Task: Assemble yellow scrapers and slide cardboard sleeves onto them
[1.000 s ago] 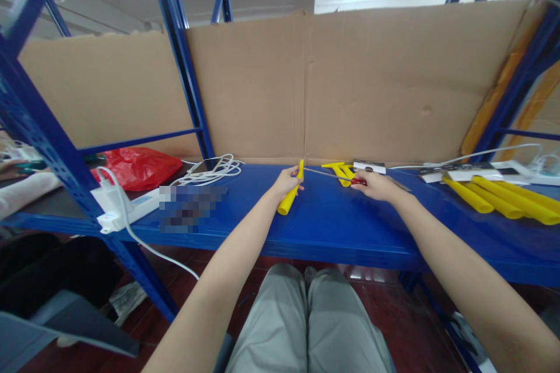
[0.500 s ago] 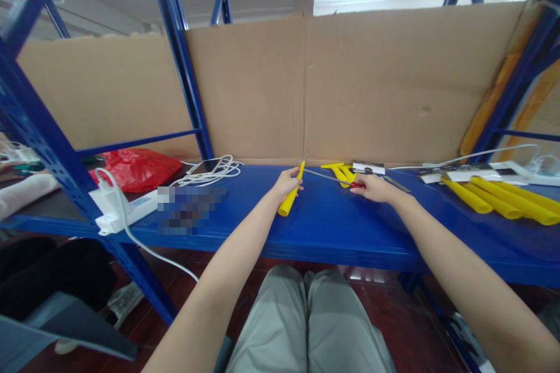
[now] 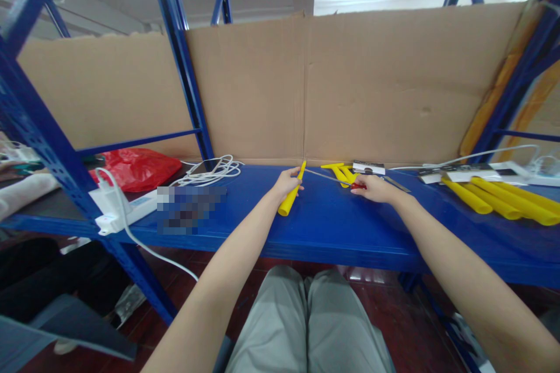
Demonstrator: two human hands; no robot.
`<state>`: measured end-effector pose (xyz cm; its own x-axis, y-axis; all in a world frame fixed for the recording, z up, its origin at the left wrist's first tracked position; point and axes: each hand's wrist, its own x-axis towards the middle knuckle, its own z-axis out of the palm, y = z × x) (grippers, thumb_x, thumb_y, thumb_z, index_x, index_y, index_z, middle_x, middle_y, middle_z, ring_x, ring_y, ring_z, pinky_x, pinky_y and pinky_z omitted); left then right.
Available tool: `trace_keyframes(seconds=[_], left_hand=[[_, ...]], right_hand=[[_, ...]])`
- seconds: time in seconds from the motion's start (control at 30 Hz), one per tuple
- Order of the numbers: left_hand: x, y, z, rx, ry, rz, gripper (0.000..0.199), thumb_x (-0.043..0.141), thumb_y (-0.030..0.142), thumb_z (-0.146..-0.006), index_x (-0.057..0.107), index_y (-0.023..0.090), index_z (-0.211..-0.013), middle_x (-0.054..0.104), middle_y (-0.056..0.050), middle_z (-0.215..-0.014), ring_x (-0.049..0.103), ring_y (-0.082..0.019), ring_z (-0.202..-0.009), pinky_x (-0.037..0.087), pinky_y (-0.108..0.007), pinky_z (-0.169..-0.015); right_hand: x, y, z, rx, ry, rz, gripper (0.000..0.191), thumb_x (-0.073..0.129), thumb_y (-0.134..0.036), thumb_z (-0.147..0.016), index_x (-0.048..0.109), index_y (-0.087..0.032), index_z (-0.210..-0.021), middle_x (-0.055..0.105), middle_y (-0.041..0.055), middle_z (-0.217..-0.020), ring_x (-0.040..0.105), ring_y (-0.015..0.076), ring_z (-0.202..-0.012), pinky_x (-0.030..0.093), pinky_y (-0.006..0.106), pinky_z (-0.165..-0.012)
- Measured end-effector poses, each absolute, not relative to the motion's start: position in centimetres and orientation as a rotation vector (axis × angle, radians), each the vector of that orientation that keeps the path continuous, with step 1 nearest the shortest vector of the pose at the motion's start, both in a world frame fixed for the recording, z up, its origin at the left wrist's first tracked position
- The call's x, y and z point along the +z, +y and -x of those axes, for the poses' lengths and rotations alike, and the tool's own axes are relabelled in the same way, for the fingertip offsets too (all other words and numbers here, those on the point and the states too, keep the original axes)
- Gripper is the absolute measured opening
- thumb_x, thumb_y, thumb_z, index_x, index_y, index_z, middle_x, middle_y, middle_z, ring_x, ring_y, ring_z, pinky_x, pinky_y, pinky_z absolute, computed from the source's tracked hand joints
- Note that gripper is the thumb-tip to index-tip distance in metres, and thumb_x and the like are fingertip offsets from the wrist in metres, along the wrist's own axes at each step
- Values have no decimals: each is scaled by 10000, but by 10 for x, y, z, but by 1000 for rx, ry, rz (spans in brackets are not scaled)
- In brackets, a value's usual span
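Observation:
My left hand [image 3: 289, 182] is closed around a yellow plastic handle [image 3: 287, 204], tapered and tube-like, which tilts with its wide end toward me. My right hand [image 3: 373, 188] grips the red handle of a screwdriver [image 3: 328, 176]. The screwdriver's long thin metal shaft points left, its tip by the upper end of the yellow handle; whether the two touch I cannot tell. Behind my right hand lie T-shaped yellow pieces [image 3: 338, 173] and a small black-and-white packet [image 3: 368, 168]. A flat metal strip [image 3: 397, 185] rests just right of that hand.
Several yellow handles [image 3: 503, 201] lie at the right of the blue shelf [image 3: 332, 233]. Left are a white power strip [image 3: 131, 213], coiled white cable [image 3: 214, 170] and a red plastic bag [image 3: 137, 169]. Cardboard [image 3: 371, 87] stands behind. Another person's dark-clothed legs [image 3: 83, 274] show at lower left.
Both hands, the yellow handle and the screwdriver stay practically in place. At lower left the other person's legs have shifted slightly to the right.

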<state>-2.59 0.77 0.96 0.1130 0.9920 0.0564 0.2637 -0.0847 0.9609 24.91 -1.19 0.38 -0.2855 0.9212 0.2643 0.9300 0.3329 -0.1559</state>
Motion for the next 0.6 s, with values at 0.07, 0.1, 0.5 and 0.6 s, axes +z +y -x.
trace_keyframes(seconds=[0.07, 0.1, 0.5, 0.6], left_hand=[[10, 7, 25, 1053, 1294, -1506, 647, 506, -27, -841, 489, 206, -1444, 522, -141, -1432, 626, -61, -583, 405, -162, -419], [10, 6, 25, 1061, 1299, -1503, 647, 503, -30, -839, 491, 204, -1443, 519, -142, -1435, 622, -58, -573, 403, -164, -414], [14, 3, 23, 1104, 1306, -1422, 671, 522, -37, -815, 502, 212, -1439, 591, -149, -1343, 637, -74, -570, 401, -169, -413], [15, 1, 23, 1107, 1282, -1389, 667, 507, -35, -821, 490, 195, -1448, 625, -147, -1284, 632, -78, -568, 395, -174, -417]], right_hand=[[4, -12, -248, -35, -2297, 1664, 124, 578, -303, -854, 620, -195, -810, 696, 81, -822, 624, 202, -728, 436, 284, -654], [4, -13, -248, -35, -2298, 1662, 121, 579, -300, -853, 620, -195, -807, 696, 82, -823, 625, 203, -731, 438, 286, -658], [3, -10, -247, -21, -2301, 1614, 136, 564, -311, -864, 626, -198, -821, 700, 80, -826, 633, 208, -743, 450, 293, -678], [3, -11, -247, -5, -2287, 1602, 138, 567, -318, -861, 632, -202, -825, 701, 73, -818, 633, 204, -735, 451, 288, -675]])
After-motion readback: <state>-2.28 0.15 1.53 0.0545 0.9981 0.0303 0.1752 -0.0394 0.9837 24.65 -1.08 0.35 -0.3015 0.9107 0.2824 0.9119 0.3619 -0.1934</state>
